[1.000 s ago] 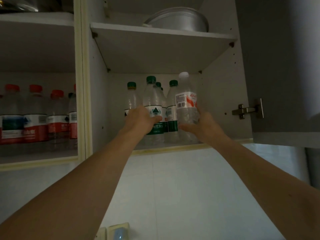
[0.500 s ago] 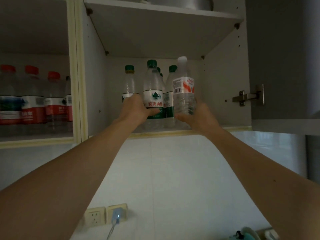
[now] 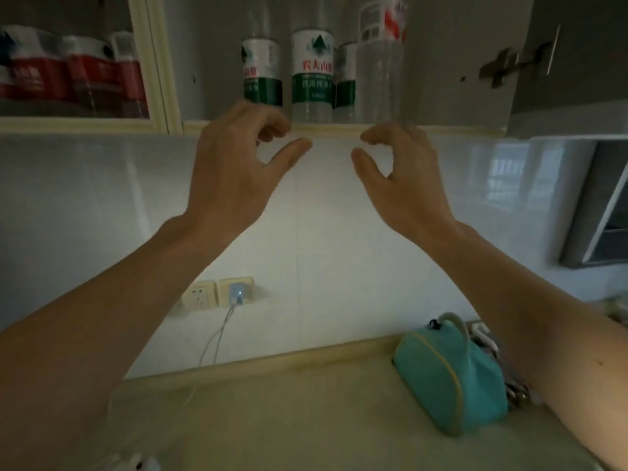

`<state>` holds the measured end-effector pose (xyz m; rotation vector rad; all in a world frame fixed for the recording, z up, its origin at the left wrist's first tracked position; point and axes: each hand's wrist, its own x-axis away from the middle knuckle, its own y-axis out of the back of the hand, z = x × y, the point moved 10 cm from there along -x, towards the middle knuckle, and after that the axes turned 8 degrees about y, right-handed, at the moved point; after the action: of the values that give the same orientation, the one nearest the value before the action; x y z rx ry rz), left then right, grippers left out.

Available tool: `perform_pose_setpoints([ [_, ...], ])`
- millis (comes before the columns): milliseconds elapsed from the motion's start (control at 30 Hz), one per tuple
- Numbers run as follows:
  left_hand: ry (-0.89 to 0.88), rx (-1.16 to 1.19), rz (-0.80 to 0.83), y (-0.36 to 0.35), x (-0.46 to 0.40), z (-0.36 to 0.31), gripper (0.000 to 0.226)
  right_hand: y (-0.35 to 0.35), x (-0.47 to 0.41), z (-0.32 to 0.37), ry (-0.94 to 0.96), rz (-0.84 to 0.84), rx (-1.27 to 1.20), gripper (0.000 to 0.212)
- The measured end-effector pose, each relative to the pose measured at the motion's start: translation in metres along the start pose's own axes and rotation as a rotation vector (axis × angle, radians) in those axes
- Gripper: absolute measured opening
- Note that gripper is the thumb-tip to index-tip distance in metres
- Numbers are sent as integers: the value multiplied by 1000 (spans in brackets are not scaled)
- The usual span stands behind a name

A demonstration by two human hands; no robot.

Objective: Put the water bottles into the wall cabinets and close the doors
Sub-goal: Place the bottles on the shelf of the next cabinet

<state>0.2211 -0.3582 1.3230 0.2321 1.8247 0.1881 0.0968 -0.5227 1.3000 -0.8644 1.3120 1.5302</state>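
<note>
Two hands are held just below the cabinet's front edge, both empty: the left hand (image 3: 234, 164) and the right hand (image 3: 404, 175) show loosely curled fingers and thumbs apart, with nothing pinched. Four bottles are seen on the cabinet floor (image 3: 326, 128) near its front edge: three green-labelled bottles (image 3: 312, 73) in a cluster and a red-and-white-labelled bottle (image 3: 380, 62) at their right, close beside them. More red-labelled bottles (image 3: 78, 73) are stored in the left compartment. The cabinet door (image 3: 574, 62) at the right is open, so closing appears to remain. A risk is judged here: bottles standing so near the front edge could be struck by a swung door and tipped onto the worktop (image 3: 272, 419), where a teal pouch (image 3: 452, 375) lies.
</note>
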Motion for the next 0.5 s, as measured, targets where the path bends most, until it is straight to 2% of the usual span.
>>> perform_pose_setpoints([
  [133,90,42,119,-14,68,30,28,-37,69,-11,-153,162,-45,25],
  [300,335,89,322,-54,177,89,24,-94,192,-44,-441,388,-118,26],
  [500,578,52,695,-111,317,131,24,-136,341,-81,-740,616,-167,31],
])
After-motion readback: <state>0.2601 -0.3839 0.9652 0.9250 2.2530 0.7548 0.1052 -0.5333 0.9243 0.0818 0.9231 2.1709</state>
